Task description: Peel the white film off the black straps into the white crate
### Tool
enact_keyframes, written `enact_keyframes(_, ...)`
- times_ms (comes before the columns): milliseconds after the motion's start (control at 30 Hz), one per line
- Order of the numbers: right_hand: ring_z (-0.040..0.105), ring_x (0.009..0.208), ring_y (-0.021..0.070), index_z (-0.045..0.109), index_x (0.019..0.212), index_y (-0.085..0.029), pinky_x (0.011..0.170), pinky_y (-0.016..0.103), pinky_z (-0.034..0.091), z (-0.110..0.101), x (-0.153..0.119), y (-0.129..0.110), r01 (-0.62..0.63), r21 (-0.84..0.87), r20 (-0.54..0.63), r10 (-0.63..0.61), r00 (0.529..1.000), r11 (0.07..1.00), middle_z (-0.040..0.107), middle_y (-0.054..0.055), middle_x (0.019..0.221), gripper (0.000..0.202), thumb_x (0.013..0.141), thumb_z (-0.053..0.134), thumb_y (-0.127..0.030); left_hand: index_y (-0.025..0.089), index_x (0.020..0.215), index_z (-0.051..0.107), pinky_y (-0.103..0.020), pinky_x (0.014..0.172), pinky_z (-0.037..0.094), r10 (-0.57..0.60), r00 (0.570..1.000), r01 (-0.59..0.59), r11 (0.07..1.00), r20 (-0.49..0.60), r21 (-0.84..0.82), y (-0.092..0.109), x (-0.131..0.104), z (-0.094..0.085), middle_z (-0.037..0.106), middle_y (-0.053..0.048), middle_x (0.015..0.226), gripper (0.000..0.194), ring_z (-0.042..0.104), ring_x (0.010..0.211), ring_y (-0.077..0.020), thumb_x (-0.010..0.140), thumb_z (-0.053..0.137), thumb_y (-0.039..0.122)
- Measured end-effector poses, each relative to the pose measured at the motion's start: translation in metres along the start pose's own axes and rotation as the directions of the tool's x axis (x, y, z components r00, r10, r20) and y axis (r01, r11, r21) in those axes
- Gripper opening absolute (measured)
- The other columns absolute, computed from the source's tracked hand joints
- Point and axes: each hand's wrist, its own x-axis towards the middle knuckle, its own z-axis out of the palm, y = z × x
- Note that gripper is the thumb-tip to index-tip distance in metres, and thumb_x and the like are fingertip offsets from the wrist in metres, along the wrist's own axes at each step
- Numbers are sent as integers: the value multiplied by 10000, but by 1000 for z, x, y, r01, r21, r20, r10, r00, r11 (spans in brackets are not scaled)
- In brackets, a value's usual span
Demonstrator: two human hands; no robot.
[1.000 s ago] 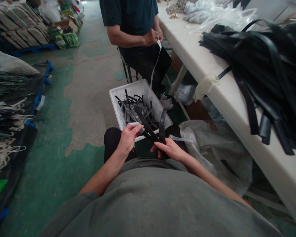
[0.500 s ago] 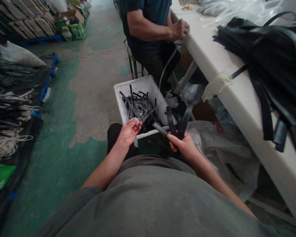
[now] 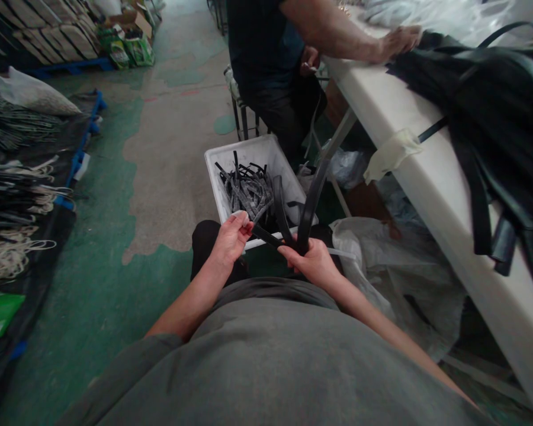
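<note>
My right hand [image 3: 313,259] is closed around the lower part of a black strap [image 3: 310,207], whose loop and free length stand up above the fist. One flat end of the strap reaches left to the fingertips of my left hand [image 3: 228,239]. Those fingers are pinched together, with a small white scrap [image 3: 240,214] at their tips; I cannot tell whether they also grip the strap. Just beyond both hands is a white plastic bin [image 3: 215,171], holding a tangle of black and grey strips [image 3: 249,189].
A co-worker [image 3: 266,65] sits ahead, one arm stretched over the white table [image 3: 373,100] to a pile of black straps [image 3: 484,89]. Clear plastic sheeting [image 3: 395,272] lies under the table. At left, bundled cords [image 3: 18,219] lie by a blue pallet [image 3: 82,148].
My right hand has moved left with the black strap, bringing its end to my left fingertips. The co-worker's arm has reached across to the pile on the table.
</note>
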Motion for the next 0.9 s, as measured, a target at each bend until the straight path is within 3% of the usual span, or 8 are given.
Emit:
enact_keyframes(233, 588, 449, 148, 681, 785, -162, 438, 231, 435, 3, 7, 2, 38, -114, -77, -47, 996, 993, 632, 13, 526, 283, 817, 626, -438, 157, 790, 608, -207, 641, 520, -24, 1000, 24, 999, 9, -49, 0, -3, 3, 697, 13, 700, 220, 685, 672, -113, 695, 796, 217)
enact_keyframes(633, 657, 545, 186, 711, 812, -169, 484, 235, 446, 5, 13, 6, -35, -298, -114, 1, 993, 954, 689, 49, 603, 277, 828, 626, -432, 152, 784, 618, -224, 685, 511, -16, 999, 17, 999, 33, -35, -5, -8, 6, 693, 11, 709, 222, 681, 697, -118, 687, 805, 219)
enact_keyframes(900, 641, 516, 166, 654, 666, -176, 505, 232, 435, 8, 23, 0, -38, -348, -107, 1, 994, 937, 673, 39, 575, 320, 858, 598, -426, 162, 791, 618, -234, 680, 523, -100, 993, 102, 994, 57, -26, -18, -15, 9, 697, 20, 711, 280, 650, 641, -100, 629, 841, 211)
